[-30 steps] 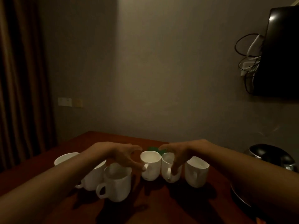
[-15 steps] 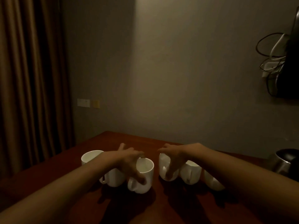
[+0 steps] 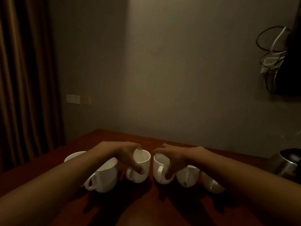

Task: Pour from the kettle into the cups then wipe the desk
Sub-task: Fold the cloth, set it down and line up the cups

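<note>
Dim room, low light. Six white cups stand in a rough row on the reddish-brown bench [image 3: 112, 137].

The left hand [image 3: 128, 154] is grasping the third cup [image 3: 144, 163] from above. Its fingers curl over the far rim and the thumb presses the near wall, next to the handle. The right hand [image 3: 174, 159] is grasping the fourth cup [image 3: 158, 163] the same way, with fingers over the far rim and the thumb low on the near side beside the handle. Both held cups are upright, just beside each other with a thin gap between, handles toward the person. I cannot tell whether either is lifted off the bench.

The first cup [image 3: 73, 158] at the far left is mostly hidden behind the left forearm, so only the rim shows. The second cup [image 3: 105, 176] sits just left of the third, under the left wrist, handle toward the near left. The fifth cup [image 3: 189, 176] is just right of the fourth, partly covered by the right wrist. The sixth cup [image 3: 211, 185] is mostly hidden by the right forearm. It is too dark to tell what is in the cups.

The metal kettle [image 3: 286, 163] stands at the right end of the bench, well apart from the cups, and neither hand is on it.

A brown curtain [image 3: 24, 79] hangs at left. There are wall sockets [image 3: 73, 99] on the grey wall, and tangled cables [image 3: 273, 57] hang at upper right beside a dark screen [image 3: 295, 46].
</note>
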Demonstrator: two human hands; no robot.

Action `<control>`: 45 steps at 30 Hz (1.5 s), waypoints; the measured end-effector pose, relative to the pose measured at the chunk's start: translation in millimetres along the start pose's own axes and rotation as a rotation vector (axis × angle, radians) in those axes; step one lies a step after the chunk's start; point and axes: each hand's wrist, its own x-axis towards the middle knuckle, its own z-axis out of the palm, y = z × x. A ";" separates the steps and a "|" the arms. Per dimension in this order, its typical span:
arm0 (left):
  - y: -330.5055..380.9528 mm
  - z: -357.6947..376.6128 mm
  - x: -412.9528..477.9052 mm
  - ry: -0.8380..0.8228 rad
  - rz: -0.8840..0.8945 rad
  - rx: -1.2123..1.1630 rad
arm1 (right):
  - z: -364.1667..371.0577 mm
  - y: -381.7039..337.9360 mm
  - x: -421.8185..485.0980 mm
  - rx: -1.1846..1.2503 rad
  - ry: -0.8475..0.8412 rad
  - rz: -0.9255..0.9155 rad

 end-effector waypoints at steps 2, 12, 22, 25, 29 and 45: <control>-1.2 -2.3 7.4 0.004 0.008 -0.002 | 1.4 5.1 0.8 0.016 0.031 -0.028; -22.0 0.0 9.9 0.021 0.025 -0.107 | 6.7 12.6 -4.3 0.016 0.058 -0.081; -82.2 -9.0 -74.7 -0.149 -0.143 0.029 | -12.8 -32.3 -15.6 -0.049 0.038 -0.150; -83.0 -2.3 -74.5 -0.036 -0.069 0.013 | -13.0 -47.8 -17.7 -0.115 0.003 -0.161; -82.2 -3.5 -59.8 -0.002 -0.058 -0.012 | -11.3 -54.6 -17.8 -0.196 -0.004 -0.168; -96.7 -8.9 -7.6 0.008 -0.044 -0.146 | -4.8 -42.4 2.7 -0.070 0.054 -0.216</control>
